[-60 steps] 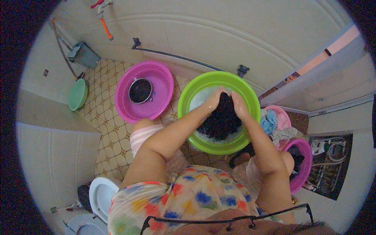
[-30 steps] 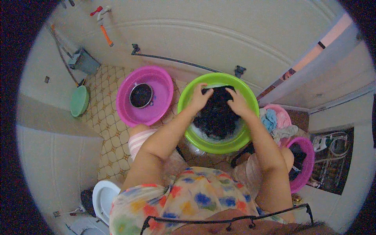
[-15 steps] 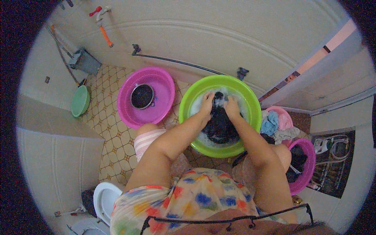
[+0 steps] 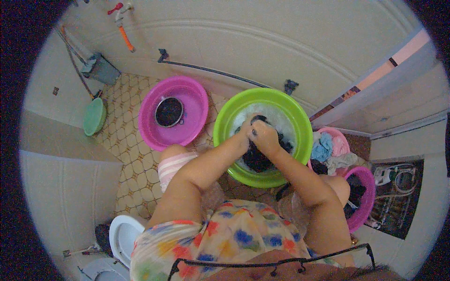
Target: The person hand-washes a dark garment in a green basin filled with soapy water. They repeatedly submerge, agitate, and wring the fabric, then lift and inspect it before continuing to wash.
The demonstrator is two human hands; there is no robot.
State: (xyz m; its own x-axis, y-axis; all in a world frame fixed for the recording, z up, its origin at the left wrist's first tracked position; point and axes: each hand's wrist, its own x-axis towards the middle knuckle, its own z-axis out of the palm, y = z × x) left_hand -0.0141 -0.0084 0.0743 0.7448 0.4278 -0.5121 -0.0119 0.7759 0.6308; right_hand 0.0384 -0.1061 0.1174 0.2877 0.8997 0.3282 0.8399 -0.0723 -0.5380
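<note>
A bright green basin of soapy water stands in front of me between my legs. Dark, wet cloth, which looks like a black garment, lies partly under the suds. Both my hands are over it, close together near the basin's middle. Bunched cloth is gripped in my left hand, its fingers partly hidden. My right hand is closed around the same cloth, pressed up against the left one. Black folds poke out above and between the two hands.
Left of the basin sits a pink basin with a round dark-topped container inside. At the right are a pile of clothes and a magenta basin of dark clothes. A pipe runs along the wall.
My right hand has moved left and come against my left hand. The black cloth, spread between them before, is now bunched in the hands.
</note>
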